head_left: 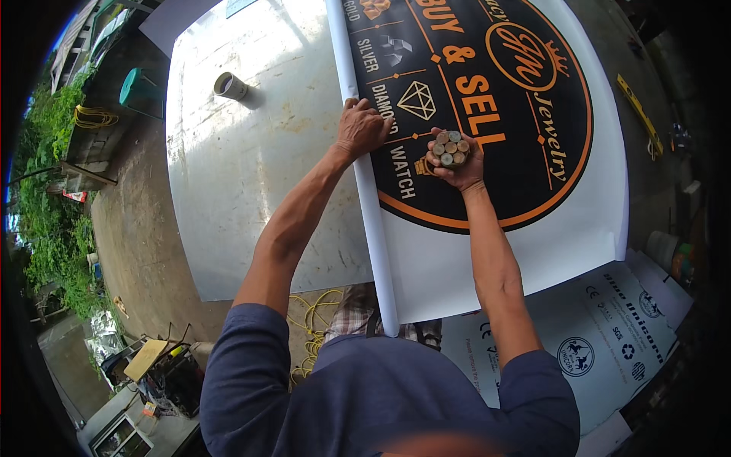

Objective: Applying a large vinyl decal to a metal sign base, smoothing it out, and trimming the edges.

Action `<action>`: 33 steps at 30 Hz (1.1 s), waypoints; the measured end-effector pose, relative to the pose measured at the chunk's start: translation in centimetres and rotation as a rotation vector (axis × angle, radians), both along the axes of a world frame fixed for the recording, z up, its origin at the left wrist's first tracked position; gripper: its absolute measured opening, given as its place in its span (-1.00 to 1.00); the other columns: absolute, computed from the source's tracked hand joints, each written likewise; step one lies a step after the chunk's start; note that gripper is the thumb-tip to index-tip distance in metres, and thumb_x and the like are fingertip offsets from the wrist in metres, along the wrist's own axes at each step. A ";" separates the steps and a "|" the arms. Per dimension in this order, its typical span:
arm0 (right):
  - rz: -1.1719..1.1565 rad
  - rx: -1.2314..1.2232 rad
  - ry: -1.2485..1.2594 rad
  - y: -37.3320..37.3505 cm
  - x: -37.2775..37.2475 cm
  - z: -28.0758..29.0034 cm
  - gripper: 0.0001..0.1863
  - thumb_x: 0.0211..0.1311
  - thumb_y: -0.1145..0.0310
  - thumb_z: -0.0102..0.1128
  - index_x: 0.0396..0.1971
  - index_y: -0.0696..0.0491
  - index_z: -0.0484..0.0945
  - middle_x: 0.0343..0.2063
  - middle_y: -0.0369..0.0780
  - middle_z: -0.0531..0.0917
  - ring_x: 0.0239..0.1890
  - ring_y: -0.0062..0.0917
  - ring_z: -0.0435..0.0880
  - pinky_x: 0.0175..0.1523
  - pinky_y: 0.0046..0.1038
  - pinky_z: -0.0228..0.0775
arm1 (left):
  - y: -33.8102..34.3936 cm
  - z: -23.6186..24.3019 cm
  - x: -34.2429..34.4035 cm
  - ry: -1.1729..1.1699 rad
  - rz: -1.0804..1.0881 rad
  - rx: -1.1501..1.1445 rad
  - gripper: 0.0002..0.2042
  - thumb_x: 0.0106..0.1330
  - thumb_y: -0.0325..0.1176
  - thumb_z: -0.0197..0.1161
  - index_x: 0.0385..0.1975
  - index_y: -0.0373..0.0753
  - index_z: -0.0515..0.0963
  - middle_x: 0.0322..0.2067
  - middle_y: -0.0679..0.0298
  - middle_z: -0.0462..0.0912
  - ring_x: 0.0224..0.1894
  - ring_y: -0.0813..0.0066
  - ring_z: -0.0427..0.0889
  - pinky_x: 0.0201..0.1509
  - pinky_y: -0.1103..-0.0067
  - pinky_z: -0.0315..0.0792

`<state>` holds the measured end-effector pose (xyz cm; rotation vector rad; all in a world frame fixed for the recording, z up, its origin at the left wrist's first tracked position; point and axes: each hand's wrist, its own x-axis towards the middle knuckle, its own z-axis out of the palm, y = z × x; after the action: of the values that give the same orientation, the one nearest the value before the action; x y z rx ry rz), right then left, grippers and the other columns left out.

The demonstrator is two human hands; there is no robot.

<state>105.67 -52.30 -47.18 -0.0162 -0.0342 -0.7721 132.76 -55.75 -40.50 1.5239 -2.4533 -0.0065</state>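
A large printed sheet (472,259), white with a black round design ringed in orange, covers the right part of a metal-topped table (259,175). Its left edge is a long white roll (373,236) running from the far side towards my body. My left hand (364,128) is closed at this roll, knuckles up and fingers curled onto the sheet's edge. Over the black print, my right hand (468,169) holds a palm-sized cluster of round, coin-like discs (451,149), flat faces up. What lies under the cluster is hidden by the hand.
A cup-like container (231,87) stands on the metal surface at the far left. Yellow cord (312,327) lies on the floor by my legs. Printed pale-blue boards (548,343) lie at the near right. A yellow level (640,114) is beyond the table's right side.
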 end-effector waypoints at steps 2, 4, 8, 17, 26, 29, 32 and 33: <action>-0.003 -0.017 0.012 0.0 -0.3 0.0 -0.29 0.30 0.01 0.10 0.28 0.23 0.32 -0.05 0.09 0.54 -0.20 -0.21 0.53 -0.50 -0.49 0.40 | 0.8 -0.2 -0.5 0.034 0.093 -0.144 -0.78 0.15 -0.19 0.33 -0.32 -0.19 0.67 -0.26 0.23 0.62 -0.06 0.26 0.53 0.16 0.29 0.26; -0.003 -0.027 0.034 0.2 -1.5 -0.3 -0.29 0.33 0.00 0.08 0.31 0.20 0.29 -0.03 0.07 0.53 -0.18 -0.21 0.53 -0.47 -0.47 0.42 | 1.9 0.2 -3.2 0.146 0.477 -0.125 -0.45 0.05 -0.23 0.38 0.12 -0.11 0.49 -0.05 0.07 0.48 0.04 0.09 0.47 0.14 0.24 0.33; 0.045 -0.041 0.039 0.1 -0.1 -0.2 -0.28 0.35 0.00 0.06 0.34 0.19 0.26 -0.03 0.06 0.51 -0.16 -0.21 0.52 -0.46 -0.46 0.43 | 4.0 -1.2 -4.2 0.381 0.692 0.286 -0.08 0.07 -0.41 0.28 0.50 0.11 0.01 -0.16 -0.08 0.41 -0.26 -0.13 0.63 -0.14 0.13 0.56; 0.068 -0.070 0.090 0.0 -0.8 0.3 -0.30 0.42 0.00 -0.04 0.37 0.20 0.21 -0.01 0.06 0.50 -0.13 -0.24 0.51 -0.46 -0.46 0.48 | 5.4 -0.6 -4.7 0.616 0.710 0.352 -0.09 0.11 -0.49 0.21 0.53 0.10 -0.03 -0.18 -0.09 0.39 -0.25 -0.09 0.60 -0.04 0.18 0.54; 0.059 -0.002 0.114 0.0 0.9 0.0 -0.30 0.28 -0.10 0.10 0.21 0.17 0.42 -0.13 0.00 0.59 -0.25 -0.18 0.60 -0.43 -0.40 0.44 | 5.2 -1.5 -2.0 0.208 0.525 0.102 -0.08 0.02 -0.36 0.33 0.48 -0.06 0.06 0.24 -0.18 0.22 0.08 -0.19 0.46 0.08 0.13 0.49; -0.003 -0.032 0.237 0.4 -0.1 0.9 -0.29 0.25 -0.07 0.12 0.22 0.18 0.41 -0.19 0.00 0.63 -0.32 -0.22 0.63 -0.50 -0.42 0.43 | 4.2 -2.2 -4.1 0.384 0.556 0.303 -0.04 0.05 -0.35 0.31 0.49 -0.28 -0.08 0.17 -0.22 0.31 0.05 -0.18 0.50 0.12 0.16 0.49; -0.058 -0.028 0.492 0.9 -1.2 3.6 -0.37 0.19 -0.04 0.18 0.12 0.13 0.49 -0.27 -0.09 0.65 -0.37 -0.37 0.66 -0.58 -0.43 0.42 | 4.0 -2.1 -5.2 0.351 0.651 0.317 -0.04 0.10 -0.34 0.28 0.45 -0.48 -0.17 0.13 -0.24 0.35 0.08 -0.19 0.51 0.15 0.18 0.47; -0.057 -0.098 0.633 1.0 -1.8 4.5 -0.43 0.18 0.00 0.19 0.06 0.11 0.51 -0.28 -0.16 0.64 -0.36 -0.42 0.66 -0.57 -0.41 0.42 | 3.7 -2.2 -5.3 0.389 0.630 0.308 -0.05 0.11 -0.35 0.27 0.44 -0.50 -0.17 0.13 -0.25 0.35 0.10 -0.22 0.50 0.16 0.18 0.46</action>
<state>103.91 -51.34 -42.64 -0.3549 0.5314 -0.7936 127.50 -52.02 -42.71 2.1228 -1.6540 -0.5288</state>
